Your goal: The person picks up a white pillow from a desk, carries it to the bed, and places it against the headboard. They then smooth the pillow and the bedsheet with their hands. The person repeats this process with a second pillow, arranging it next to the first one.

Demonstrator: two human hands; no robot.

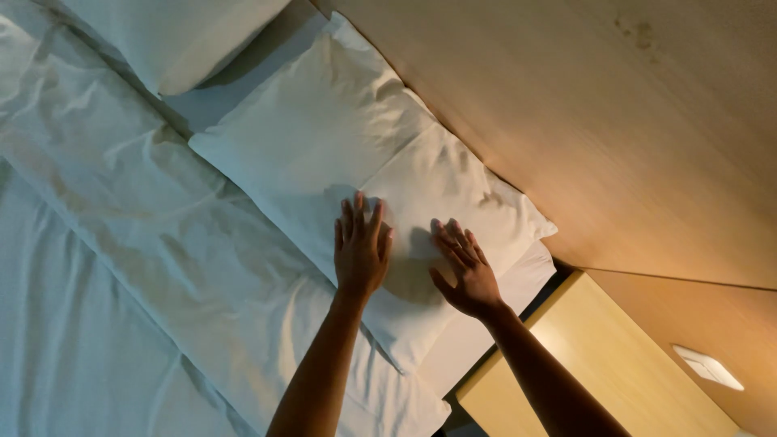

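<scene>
White pillow [356, 154] at frame centre, against the wooden headboard [615, 121]; we lay both palms flat on its near half, left hand [361, 247] and right hand [463, 271] side by side, fingers spread wide, holding nothing. Second pillow [174, 36] at 11 o'clock, rumpled folded sheet [162, 235] at 9. Wooden bedside table [599, 364] at 5 o'clock.

Wooden headboard wall [615, 121] and bedside table [599, 356] hem the pillow [324, 129]; open bedsheet [121, 243] lies leftward.
</scene>
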